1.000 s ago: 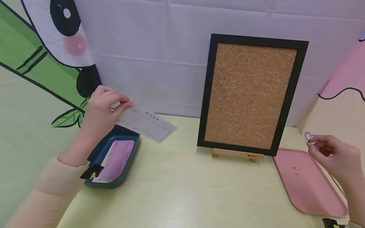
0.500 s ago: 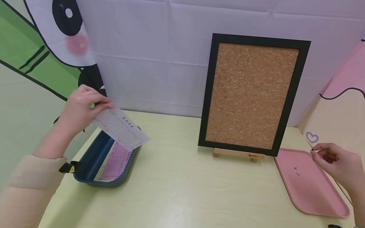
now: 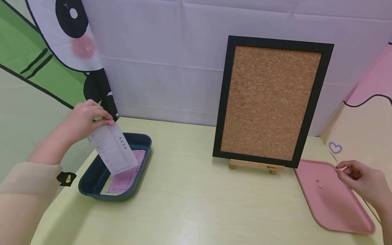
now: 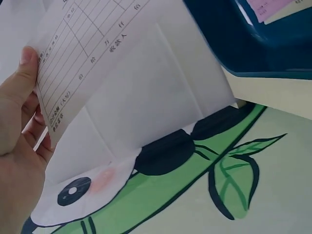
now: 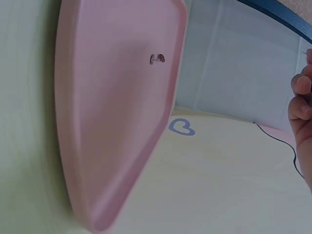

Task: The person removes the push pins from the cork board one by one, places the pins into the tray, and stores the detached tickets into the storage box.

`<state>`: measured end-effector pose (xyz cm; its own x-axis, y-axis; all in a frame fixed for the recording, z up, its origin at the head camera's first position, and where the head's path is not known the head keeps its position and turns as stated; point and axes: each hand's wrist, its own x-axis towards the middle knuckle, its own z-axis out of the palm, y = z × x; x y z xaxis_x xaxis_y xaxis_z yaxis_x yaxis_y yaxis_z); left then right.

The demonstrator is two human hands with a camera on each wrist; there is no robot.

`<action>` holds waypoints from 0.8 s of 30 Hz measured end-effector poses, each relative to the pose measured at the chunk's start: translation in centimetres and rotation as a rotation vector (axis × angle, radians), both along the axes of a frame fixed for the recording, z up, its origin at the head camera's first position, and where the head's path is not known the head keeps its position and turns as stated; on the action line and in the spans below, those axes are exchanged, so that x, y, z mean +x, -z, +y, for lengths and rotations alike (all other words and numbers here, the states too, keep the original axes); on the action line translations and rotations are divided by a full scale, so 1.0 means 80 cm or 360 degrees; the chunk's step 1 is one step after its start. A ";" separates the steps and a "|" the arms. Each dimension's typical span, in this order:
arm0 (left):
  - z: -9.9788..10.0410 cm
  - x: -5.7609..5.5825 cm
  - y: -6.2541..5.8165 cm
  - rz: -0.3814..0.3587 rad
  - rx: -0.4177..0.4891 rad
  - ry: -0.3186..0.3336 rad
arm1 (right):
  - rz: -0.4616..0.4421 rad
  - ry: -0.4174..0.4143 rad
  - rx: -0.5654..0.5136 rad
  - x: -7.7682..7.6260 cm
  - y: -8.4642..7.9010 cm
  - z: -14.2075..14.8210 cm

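My left hand (image 3: 87,119) pinches a white printed form slip (image 3: 114,148) by its upper end, thumb on one side. The slip hangs tilted over a dark blue bin (image 3: 87,180), its lower edge overlapping the pink slip (image 3: 124,182) inside. In the left wrist view, ruled lines and printed characters show on the white slip (image 4: 83,44). On the right, my right hand (image 3: 362,180) is over the far right side of the pink tray (image 3: 333,204), thumb and forefinger pinched together on a tiny pin, mostly hidden; a thin point shows at the fingertips in the right wrist view.
A black-framed corkboard (image 3: 272,105) leans on a small wooden easel (image 3: 257,165) at the back. One small shiny tack (image 5: 157,59) lies on the pink tray. A pale cloth backdrop (image 3: 165,68) with cartoon prints stands behind the table.
My left hand has carried the white slip left and down, from beside the blue bin to over it, and the slip now hangs more steeply. My right hand has lowered slightly.
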<state>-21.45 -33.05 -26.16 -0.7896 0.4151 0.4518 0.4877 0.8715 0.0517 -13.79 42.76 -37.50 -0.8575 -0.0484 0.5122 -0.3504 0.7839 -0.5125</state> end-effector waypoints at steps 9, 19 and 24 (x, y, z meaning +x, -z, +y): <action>-0.013 -0.013 0.028 -0.0200 -0.0074 -0.0031 | -0.0144 0.0034 -0.0023 -0.001 0.030 0.022; -0.009 -0.031 0.075 -0.0410 -0.0116 0.0017 | -0.0283 0.0035 -0.0039 -0.007 0.063 0.039; -0.004 -0.037 0.092 -0.0482 -0.0115 0.0037 | -0.0324 -0.0026 -0.0027 -0.015 0.073 0.044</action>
